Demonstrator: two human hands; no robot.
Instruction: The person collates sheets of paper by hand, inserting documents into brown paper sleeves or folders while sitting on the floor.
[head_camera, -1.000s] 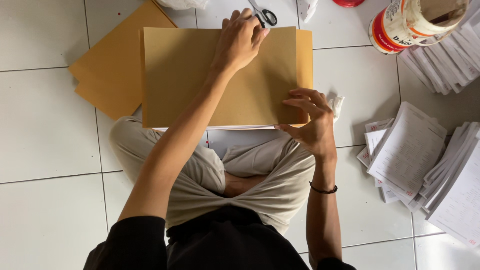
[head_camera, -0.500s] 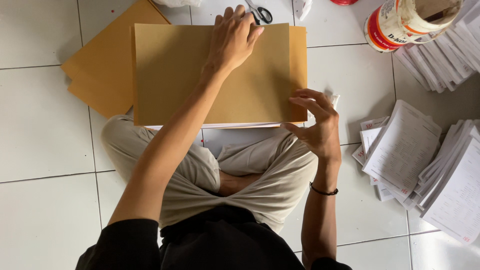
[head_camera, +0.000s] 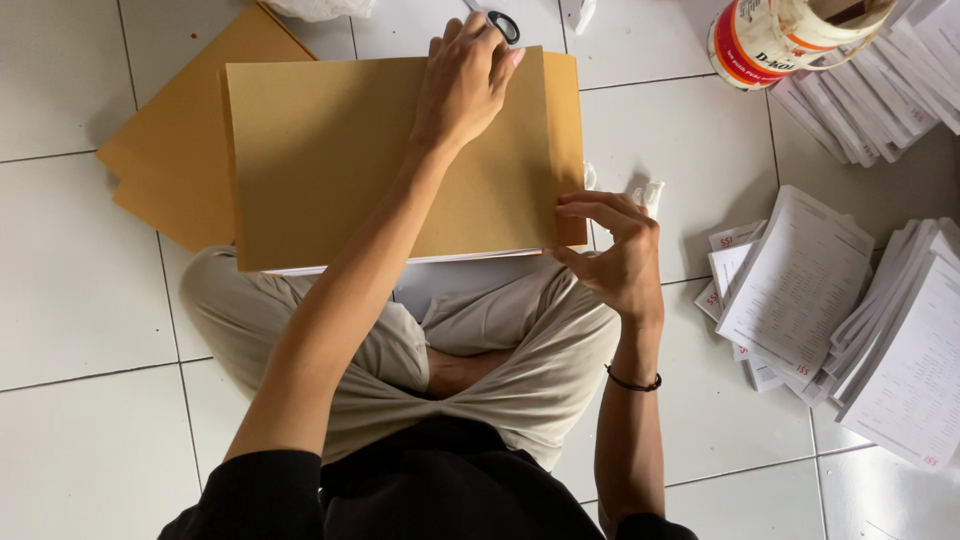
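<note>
While the white tiled floor (head_camera: 80, 420) carried stacks of printed sheets (head_camera: 850, 320), a brown envelope (head_camera: 330, 170) lay across the person's crossed legs. Left hand (head_camera: 465, 85) pressed flat on its far edge, fingers spread; right hand (head_camera: 615, 255) pinched its near right corner.

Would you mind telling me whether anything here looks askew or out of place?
Mildly: a crumpled white paper scrap lies on the white floor tiles beside the right hand, and the spare brown paper sheets sit skewed beneath the brown paper cover.
</note>
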